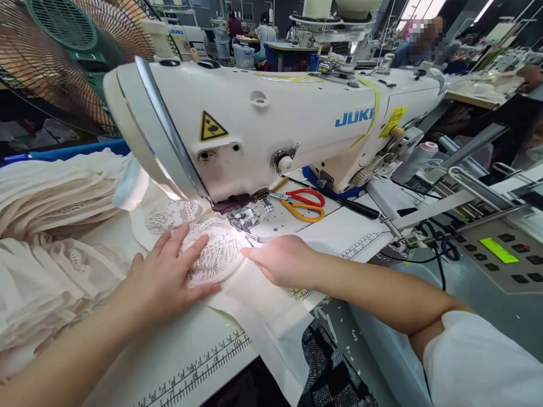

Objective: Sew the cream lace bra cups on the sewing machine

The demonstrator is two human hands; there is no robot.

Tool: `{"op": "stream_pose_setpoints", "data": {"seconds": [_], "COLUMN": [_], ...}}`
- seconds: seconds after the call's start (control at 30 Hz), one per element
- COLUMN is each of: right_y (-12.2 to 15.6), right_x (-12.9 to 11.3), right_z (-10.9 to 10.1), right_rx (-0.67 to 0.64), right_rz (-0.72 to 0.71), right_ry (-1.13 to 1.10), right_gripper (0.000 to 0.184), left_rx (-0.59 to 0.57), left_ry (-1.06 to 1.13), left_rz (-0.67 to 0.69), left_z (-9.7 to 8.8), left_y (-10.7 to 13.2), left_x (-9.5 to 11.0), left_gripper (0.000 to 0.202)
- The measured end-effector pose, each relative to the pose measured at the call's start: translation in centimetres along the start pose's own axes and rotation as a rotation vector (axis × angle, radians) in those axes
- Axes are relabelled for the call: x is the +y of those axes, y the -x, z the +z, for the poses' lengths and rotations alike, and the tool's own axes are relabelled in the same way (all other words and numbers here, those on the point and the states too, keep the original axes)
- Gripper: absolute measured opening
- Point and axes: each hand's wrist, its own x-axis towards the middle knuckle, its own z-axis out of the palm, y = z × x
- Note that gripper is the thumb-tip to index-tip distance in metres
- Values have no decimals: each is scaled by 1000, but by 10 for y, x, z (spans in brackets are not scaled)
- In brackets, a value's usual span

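A white lace fabric piece (216, 249) lies on the sewing table, running under the presser foot (244, 219) of a white JUKI sewing machine (271, 124). My left hand (169, 271) rests flat on the lace with fingers spread, pressing it down. My right hand (282, 260) lies on the plain cream fabric (258, 305) just right of the lace, fingers together and pointing toward the needle area; its fingertips are partly hidden.
A stack of cream lace pieces (46, 226) fills the left. Red and orange scissors (303, 204) lie behind the needle plate. A control panel (500, 254) sits at right. A fan (72, 51) stands back left. Other people work at the back.
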Motion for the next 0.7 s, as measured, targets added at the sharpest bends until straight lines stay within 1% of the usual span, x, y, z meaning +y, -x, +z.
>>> {"op": "stream_pose_setpoints", "data": {"seconds": [0.1,0.2,0.3,0.4,0.47,0.53,0.63,0.7], "right_y": [-7,-13,-17,-19,-20,-20,-19,-17], "right_x": [-1,-3,-7,-13,-16,-16,-13,-10], "right_z": [-8,-14,-21,-27,-28,-25,-18,-12], "right_rx": [-45,-73,-112,-170,-188,-176,-101,-53], "right_rz": [25,40,56,87,103,101,71,49], "right_ry": [-5,-8,-15,2,21,29,19,5], "right_gripper": [49,49,53,65,69,65,48,42], "left_rx": [-40,-65,-49,-22,-19,-11,-4,-25], "left_ry": [7,7,30,61,78,95,114,115], "left_rz": [-9,-8,17,22,21,27,15,-8], "left_z": [-8,-12,-10,-6,-5,-6,-11,-14], "left_y": [-8,-17,-26,-35,-40,-44,-49,-51], "left_x": [-5,-11,-20,-30,-35,-37,-38,-38], "left_gripper": [95,99,102,102,102,103,101,100]}}
